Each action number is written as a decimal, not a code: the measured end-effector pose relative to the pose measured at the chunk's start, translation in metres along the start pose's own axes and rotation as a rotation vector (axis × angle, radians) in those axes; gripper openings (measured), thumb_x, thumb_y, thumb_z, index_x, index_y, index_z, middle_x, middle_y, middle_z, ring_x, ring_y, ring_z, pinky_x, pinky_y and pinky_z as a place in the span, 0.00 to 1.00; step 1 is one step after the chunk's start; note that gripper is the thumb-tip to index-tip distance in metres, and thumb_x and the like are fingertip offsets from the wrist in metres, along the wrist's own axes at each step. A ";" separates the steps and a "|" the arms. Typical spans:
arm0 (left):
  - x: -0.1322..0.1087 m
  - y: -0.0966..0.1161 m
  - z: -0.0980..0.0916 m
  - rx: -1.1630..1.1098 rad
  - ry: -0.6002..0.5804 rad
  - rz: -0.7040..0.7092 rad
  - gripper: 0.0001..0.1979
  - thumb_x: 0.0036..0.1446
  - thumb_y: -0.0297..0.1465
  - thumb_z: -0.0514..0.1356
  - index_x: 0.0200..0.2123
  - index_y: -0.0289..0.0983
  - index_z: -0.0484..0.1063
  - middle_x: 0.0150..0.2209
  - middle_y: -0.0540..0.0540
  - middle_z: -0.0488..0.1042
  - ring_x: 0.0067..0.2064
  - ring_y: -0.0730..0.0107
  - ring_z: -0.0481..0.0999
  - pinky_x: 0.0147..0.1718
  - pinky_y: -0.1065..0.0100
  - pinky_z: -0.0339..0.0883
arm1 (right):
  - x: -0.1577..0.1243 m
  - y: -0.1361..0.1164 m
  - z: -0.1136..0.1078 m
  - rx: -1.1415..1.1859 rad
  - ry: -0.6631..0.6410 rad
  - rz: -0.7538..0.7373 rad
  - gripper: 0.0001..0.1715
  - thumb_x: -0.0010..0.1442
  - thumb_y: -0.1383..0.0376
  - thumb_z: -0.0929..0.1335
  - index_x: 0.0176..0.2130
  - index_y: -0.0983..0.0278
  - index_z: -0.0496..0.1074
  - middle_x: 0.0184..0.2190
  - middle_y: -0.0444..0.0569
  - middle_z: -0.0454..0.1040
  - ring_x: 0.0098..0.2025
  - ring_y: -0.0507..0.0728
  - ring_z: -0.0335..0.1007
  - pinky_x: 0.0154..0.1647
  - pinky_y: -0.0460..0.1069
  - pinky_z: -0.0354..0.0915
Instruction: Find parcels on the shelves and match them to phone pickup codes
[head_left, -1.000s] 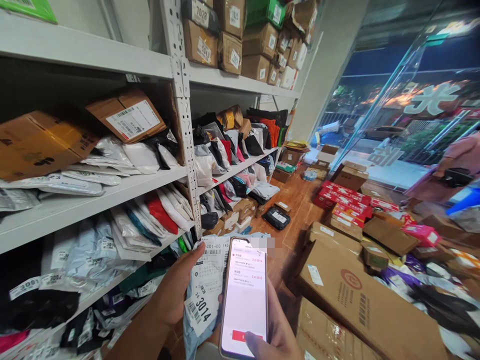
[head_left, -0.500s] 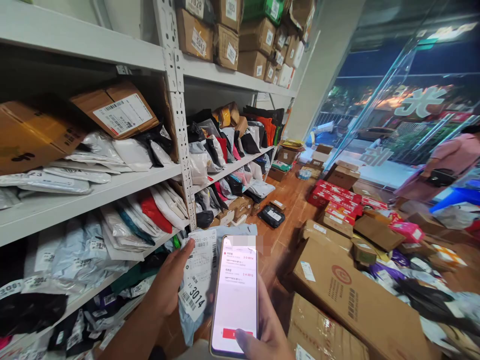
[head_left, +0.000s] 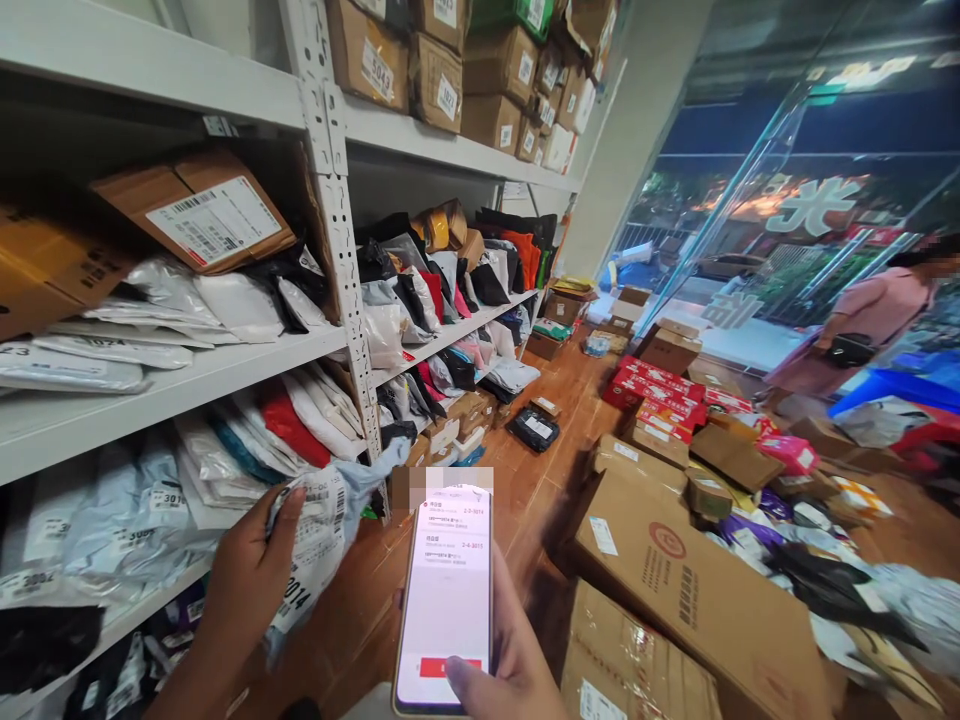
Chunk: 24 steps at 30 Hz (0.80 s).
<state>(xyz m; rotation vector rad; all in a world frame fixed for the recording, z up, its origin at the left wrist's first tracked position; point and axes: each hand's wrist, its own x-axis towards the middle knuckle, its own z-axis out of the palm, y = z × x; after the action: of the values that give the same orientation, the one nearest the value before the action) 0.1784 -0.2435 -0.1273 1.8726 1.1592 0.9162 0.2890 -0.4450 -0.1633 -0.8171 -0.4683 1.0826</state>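
Observation:
My left hand (head_left: 247,580) grips a pale blue-grey mailer bag (head_left: 322,525) with a white label reading 3014, held close to the lower shelf (head_left: 135,615) of the white rack. My right hand (head_left: 510,670) holds a smartphone (head_left: 446,600) upright at the bottom centre, thumb near a red button on its lit screen. The bag is apart from the phone, to its left.
A white metal rack (head_left: 341,260) on the left is packed with bagged parcels and cardboard boxes (head_left: 199,215). Large cardboard boxes (head_left: 690,590) and red cartons (head_left: 660,385) cover the wooden floor at right. A person in pink (head_left: 870,320) stands by the glass front at far right.
My left hand has carried the mailer bag leftward away from the phone, toward the lower shelf. The view has swung slightly right. The phone stays in my right hand.

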 end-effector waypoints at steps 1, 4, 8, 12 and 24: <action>0.000 0.000 -0.001 0.015 0.029 -0.010 0.13 0.51 0.44 0.57 0.32 0.42 0.69 0.27 0.53 0.70 0.37 0.63 0.69 0.38 0.73 0.59 | 0.001 -0.001 0.001 0.000 -0.004 -0.004 0.64 0.43 0.58 0.75 0.63 0.61 0.34 0.49 0.57 0.72 0.52 0.65 0.68 0.47 0.55 0.65; 0.001 -0.001 -0.007 0.062 0.081 -0.079 0.10 0.54 0.41 0.55 0.32 0.42 0.68 0.27 0.53 0.70 0.38 0.63 0.69 0.39 0.71 0.58 | 0.005 -0.004 0.006 0.007 -0.015 0.002 0.65 0.42 0.59 0.76 0.63 0.62 0.33 0.49 0.57 0.72 0.51 0.64 0.69 0.46 0.55 0.65; 0.001 -0.005 -0.015 0.044 0.110 -0.038 0.12 0.55 0.37 0.53 0.43 0.42 0.65 0.44 0.49 0.70 0.50 0.59 0.66 0.49 0.68 0.54 | 0.013 -0.003 0.013 0.081 -0.045 -0.002 0.69 0.38 0.60 0.77 0.63 0.62 0.32 0.50 0.56 0.72 0.49 0.63 0.70 0.46 0.54 0.64; -0.004 -0.006 -0.006 -0.016 -0.108 0.257 0.06 0.55 0.33 0.53 0.35 0.40 0.68 0.36 0.48 0.71 0.38 0.65 0.70 0.39 0.71 0.59 | 0.025 0.006 0.018 0.246 -0.037 -0.001 0.70 0.38 0.64 0.76 0.64 0.62 0.30 0.46 0.51 0.75 0.45 0.61 0.73 0.41 0.51 0.66; 0.011 -0.004 0.033 -0.480 -0.777 -0.085 0.12 0.51 0.36 0.53 0.26 0.35 0.70 0.18 0.52 0.65 0.21 0.71 0.64 0.22 0.70 0.56 | 0.053 0.030 0.032 0.349 0.229 0.043 0.48 0.49 0.52 0.72 0.62 0.56 0.51 0.47 0.48 0.76 0.41 0.60 0.74 0.44 0.54 0.69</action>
<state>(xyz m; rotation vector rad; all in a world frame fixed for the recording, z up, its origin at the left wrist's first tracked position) 0.2086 -0.2394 -0.1444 1.5330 0.4796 0.3046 0.2711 -0.3788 -0.1696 -0.6321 -0.0646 1.0573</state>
